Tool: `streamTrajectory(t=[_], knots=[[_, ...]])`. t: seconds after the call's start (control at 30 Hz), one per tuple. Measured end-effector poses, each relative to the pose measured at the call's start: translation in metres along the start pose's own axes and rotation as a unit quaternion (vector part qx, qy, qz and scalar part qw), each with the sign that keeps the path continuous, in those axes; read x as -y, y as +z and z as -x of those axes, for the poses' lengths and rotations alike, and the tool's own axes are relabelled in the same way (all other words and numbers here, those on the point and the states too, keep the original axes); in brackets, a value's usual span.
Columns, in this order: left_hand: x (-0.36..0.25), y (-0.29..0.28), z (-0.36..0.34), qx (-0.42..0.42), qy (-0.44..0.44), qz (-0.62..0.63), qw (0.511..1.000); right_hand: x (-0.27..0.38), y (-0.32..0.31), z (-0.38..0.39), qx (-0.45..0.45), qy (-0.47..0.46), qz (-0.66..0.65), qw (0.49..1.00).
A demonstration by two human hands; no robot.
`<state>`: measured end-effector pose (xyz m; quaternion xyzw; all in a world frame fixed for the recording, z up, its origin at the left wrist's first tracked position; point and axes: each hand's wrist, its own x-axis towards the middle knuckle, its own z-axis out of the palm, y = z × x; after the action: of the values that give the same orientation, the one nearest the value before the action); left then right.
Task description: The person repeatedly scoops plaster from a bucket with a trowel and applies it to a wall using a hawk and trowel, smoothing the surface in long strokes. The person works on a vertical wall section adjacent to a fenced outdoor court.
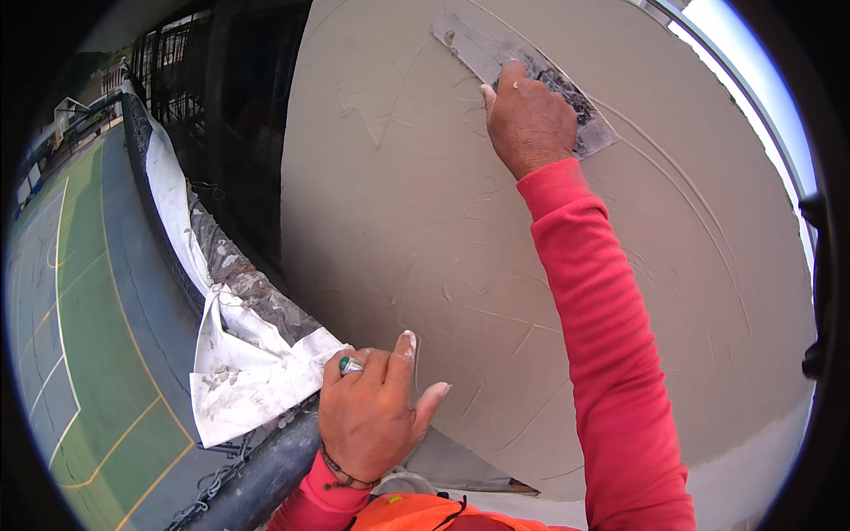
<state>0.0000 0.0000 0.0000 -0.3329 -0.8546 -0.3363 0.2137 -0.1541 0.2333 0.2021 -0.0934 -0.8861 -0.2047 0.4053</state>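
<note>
My right hand (531,119) is closed on a steel plastering trowel (598,133), its blade flat against the grey plastered wall (425,203) at the upper right. Curved ridges and scratches mark the plaster. My left hand (376,403), with a green-stoned ring, is low in the centre, thumb and index finger apart and other fingers bent beside a crumpled, plaster-flecked white sheet (239,398). Whether those fingertips touch the sheet or the rail under it is unclear.
A dark pipe rail (261,482) with a chain (212,487) runs along the left. Far below is a green and blue sports court (97,336). Dark metal framework (177,53) stands behind. A grey flat surface (452,465) and a bucket-like rim (403,484) show at the bottom.
</note>
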Motion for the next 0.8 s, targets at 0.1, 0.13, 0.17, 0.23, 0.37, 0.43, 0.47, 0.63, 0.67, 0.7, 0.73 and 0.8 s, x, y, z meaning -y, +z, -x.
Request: streamTrajectory(t=[0.1,0.13,0.17,0.23,0.37,0.43,0.47,0.63,0.67,0.7,0.73,0.8], knots=[[0.002,-0.002,-0.001,0.001,0.004,0.009,1.000,-0.001,-0.004,0.006,0.003,-0.029,-0.095,0.995],[0.000,-0.003,-0.001,0.002,0.003,0.007,1.000,0.007,0.004,0.021,0.028,-0.043,-0.138,0.989],[-0.002,-0.002,-0.001,0.002,0.004,0.005,1.000,0.016,0.013,0.036,0.031,-0.070,-0.186,0.980],[-0.003,-0.004,-0.002,-0.001,0.009,-0.002,1.000,0.047,0.040,0.068,0.091,-0.064,-0.238,0.965],[-0.004,-0.003,-0.003,-0.003,0.006,-0.015,1.000,0.088,0.090,0.081,0.128,-0.028,-0.297,0.946],[-0.004,-0.004,-0.001,-0.011,0.008,-0.014,1.000,0.095,0.105,0.078,0.122,0.003,-0.307,0.944],[-0.004,-0.004,-0.001,-0.012,0.010,-0.016,1.000,0.096,0.108,0.075,0.121,0.021,-0.304,0.945],[-0.006,-0.002,-0.004,-0.014,0.010,-0.005,1.000,0.066,0.092,0.058,0.053,0.103,-0.338,0.934],[-0.007,-0.002,-0.002,-0.004,0.005,-0.005,1.000,0.056,0.084,0.059,0.031,0.118,-0.349,0.929],[-0.008,-0.002,-0.002,-0.005,0.005,-0.004,1.000,0.045,0.076,0.062,0.004,0.132,-0.359,0.924],[-0.009,-0.002,-0.002,-0.004,0.004,-0.005,1.000,0.032,0.067,0.066,-0.022,0.146,-0.367,0.918],[-0.015,-0.003,-0.002,0.003,-0.010,-0.006,1.000,0.000,0.050,0.076,-0.090,0.172,-0.379,0.905]])
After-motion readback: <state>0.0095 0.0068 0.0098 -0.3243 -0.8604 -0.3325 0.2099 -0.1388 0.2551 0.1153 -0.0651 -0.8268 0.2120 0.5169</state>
